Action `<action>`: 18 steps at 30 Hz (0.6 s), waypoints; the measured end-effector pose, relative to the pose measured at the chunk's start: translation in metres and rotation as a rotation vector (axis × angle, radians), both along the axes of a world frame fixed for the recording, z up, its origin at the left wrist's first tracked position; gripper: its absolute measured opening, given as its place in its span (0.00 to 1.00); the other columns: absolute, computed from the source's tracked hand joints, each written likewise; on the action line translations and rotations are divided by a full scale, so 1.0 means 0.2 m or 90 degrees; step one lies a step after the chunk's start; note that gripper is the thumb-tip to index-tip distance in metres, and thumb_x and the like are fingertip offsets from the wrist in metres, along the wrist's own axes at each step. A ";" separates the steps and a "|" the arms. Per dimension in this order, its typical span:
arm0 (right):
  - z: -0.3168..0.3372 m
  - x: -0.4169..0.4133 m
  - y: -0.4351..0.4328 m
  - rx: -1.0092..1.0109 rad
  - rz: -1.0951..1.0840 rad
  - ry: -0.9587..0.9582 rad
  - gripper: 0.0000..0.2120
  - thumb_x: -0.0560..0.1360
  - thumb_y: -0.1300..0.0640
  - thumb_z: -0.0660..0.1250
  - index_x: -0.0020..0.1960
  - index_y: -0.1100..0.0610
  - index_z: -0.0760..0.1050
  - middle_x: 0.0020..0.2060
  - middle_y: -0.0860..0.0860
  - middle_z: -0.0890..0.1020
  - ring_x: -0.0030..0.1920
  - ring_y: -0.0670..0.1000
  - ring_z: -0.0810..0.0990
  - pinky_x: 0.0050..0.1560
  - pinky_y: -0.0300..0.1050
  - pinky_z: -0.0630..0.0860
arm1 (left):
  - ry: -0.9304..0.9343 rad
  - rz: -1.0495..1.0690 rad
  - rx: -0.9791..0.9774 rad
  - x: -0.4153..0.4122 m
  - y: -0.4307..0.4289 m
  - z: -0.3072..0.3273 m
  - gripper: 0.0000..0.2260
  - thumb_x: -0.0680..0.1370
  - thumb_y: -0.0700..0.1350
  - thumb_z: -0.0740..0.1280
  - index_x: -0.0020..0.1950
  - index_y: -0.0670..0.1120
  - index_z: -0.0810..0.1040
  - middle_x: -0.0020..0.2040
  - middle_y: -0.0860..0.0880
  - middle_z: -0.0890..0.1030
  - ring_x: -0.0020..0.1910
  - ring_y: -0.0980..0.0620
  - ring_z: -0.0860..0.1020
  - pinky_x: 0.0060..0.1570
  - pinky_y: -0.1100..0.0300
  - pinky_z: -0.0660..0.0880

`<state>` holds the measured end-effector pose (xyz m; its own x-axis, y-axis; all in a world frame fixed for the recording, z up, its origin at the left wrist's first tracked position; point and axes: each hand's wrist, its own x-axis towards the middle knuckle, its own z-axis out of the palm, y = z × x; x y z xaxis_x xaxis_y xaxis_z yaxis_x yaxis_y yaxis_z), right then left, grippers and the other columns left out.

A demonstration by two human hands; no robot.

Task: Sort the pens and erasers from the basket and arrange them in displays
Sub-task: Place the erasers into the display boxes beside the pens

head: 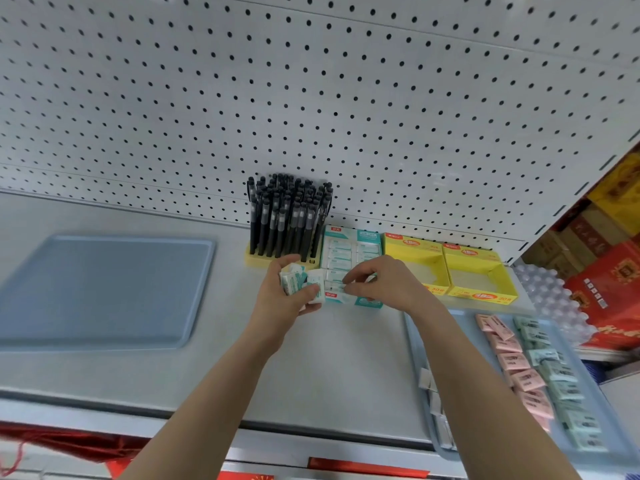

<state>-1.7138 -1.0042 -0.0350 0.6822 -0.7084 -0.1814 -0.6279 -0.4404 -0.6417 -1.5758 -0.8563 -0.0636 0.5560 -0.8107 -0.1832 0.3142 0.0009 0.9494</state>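
My left hand (289, 292) grips a small stack of white-and-teal erasers (294, 279) just in front of the pen stand. My right hand (382, 284) pinches one white eraser (335, 285) over the near end of the white-and-teal eraser display box (349, 251), which holds several like erasers. Black pens (289, 216) stand packed upright in a yellow holder (256, 260) to the box's left. Two yellow display boxes (453, 268) to the right look empty. A blue tray (595, 403) at lower right carries rows of pink erasers (516, 362) and pale green erasers (557, 372).
A flat blue tray (104, 289) lies on the grey shelf at left. White pegboard (311, 98) rises behind the displays. Red and orange cartons (609, 271) are stacked at the right, with a pack of clear bottles (550, 296) beside them.
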 end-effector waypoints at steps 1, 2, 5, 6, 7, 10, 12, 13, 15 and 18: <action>0.00 0.00 0.01 -0.029 0.013 0.013 0.07 0.71 0.55 0.74 0.49 0.51 0.85 0.45 0.47 0.85 0.41 0.45 0.79 0.39 0.34 0.74 | -0.001 0.002 0.001 0.01 0.00 0.00 0.23 0.74 0.30 0.69 0.63 0.49 0.69 0.54 0.44 0.79 0.48 0.49 0.82 0.42 0.56 0.82; 0.00 0.01 0.01 -0.048 0.019 0.020 0.06 0.71 0.54 0.75 0.48 0.50 0.85 0.45 0.46 0.85 0.42 0.45 0.79 0.41 0.35 0.74 | -0.003 0.003 0.001 0.01 0.00 0.00 0.22 0.74 0.30 0.69 0.63 0.49 0.69 0.54 0.43 0.79 0.48 0.49 0.82 0.42 0.56 0.82; -0.01 0.02 0.02 -0.063 0.019 0.011 0.06 0.71 0.54 0.74 0.47 0.51 0.85 0.43 0.45 0.84 0.42 0.44 0.79 0.42 0.34 0.74 | -0.007 0.003 -0.002 0.03 0.00 0.00 0.22 0.75 0.30 0.69 0.64 0.48 0.69 0.55 0.42 0.79 0.48 0.49 0.83 0.43 0.56 0.82; -0.01 0.03 0.03 -0.073 0.020 0.011 0.05 0.71 0.55 0.74 0.47 0.51 0.85 0.42 0.45 0.84 0.41 0.43 0.78 0.42 0.33 0.73 | -0.009 0.004 -0.003 0.03 0.00 -0.01 0.22 0.75 0.30 0.69 0.64 0.48 0.69 0.55 0.42 0.79 0.48 0.49 0.83 0.43 0.55 0.82; -0.02 0.04 0.04 -0.085 0.015 0.010 0.05 0.71 0.57 0.74 0.47 0.51 0.85 0.43 0.45 0.85 0.41 0.43 0.78 0.42 0.33 0.73 | -0.009 0.006 -0.003 0.03 0.00 -0.01 0.22 0.75 0.30 0.69 0.63 0.48 0.69 0.55 0.42 0.79 0.48 0.48 0.82 0.43 0.55 0.82; -0.06 0.08 0.06 -0.124 0.002 0.015 0.05 0.73 0.58 0.72 0.47 0.51 0.85 0.47 0.46 0.85 0.43 0.43 0.78 0.44 0.29 0.72 | -0.009 0.005 -0.001 0.03 -0.01 -0.02 0.22 0.74 0.30 0.69 0.63 0.50 0.70 0.54 0.43 0.79 0.48 0.49 0.82 0.42 0.56 0.82; -0.07 0.10 0.07 -0.144 0.021 0.020 0.06 0.74 0.57 0.70 0.49 0.53 0.85 0.49 0.47 0.85 0.44 0.42 0.76 0.41 0.23 0.67 | -0.009 -0.001 -0.004 0.02 -0.01 -0.02 0.23 0.74 0.29 0.68 0.63 0.50 0.70 0.55 0.43 0.79 0.49 0.48 0.82 0.42 0.56 0.81; -0.06 0.10 0.08 -0.146 0.024 0.010 0.07 0.75 0.57 0.69 0.50 0.53 0.85 0.49 0.47 0.85 0.45 0.42 0.77 0.42 0.23 0.67 | -0.007 -0.008 -0.007 0.02 -0.01 -0.02 0.23 0.75 0.28 0.67 0.63 0.50 0.69 0.55 0.42 0.79 0.49 0.48 0.82 0.42 0.56 0.82; -0.06 0.09 0.08 -0.132 -0.023 -0.045 0.08 0.77 0.55 0.68 0.51 0.53 0.84 0.50 0.47 0.85 0.46 0.45 0.80 0.47 0.31 0.75 | -0.007 -0.028 -0.017 0.01 -0.01 -0.01 0.24 0.75 0.26 0.65 0.65 0.48 0.68 0.56 0.42 0.79 0.49 0.47 0.83 0.43 0.55 0.82; -0.05 0.07 0.11 0.044 -0.099 -0.164 0.08 0.76 0.51 0.69 0.50 0.54 0.83 0.43 0.48 0.86 0.43 0.47 0.84 0.45 0.43 0.82 | -0.016 -0.063 -0.035 0.00 -0.03 -0.01 0.26 0.75 0.25 0.64 0.66 0.47 0.68 0.56 0.45 0.80 0.49 0.48 0.84 0.44 0.56 0.81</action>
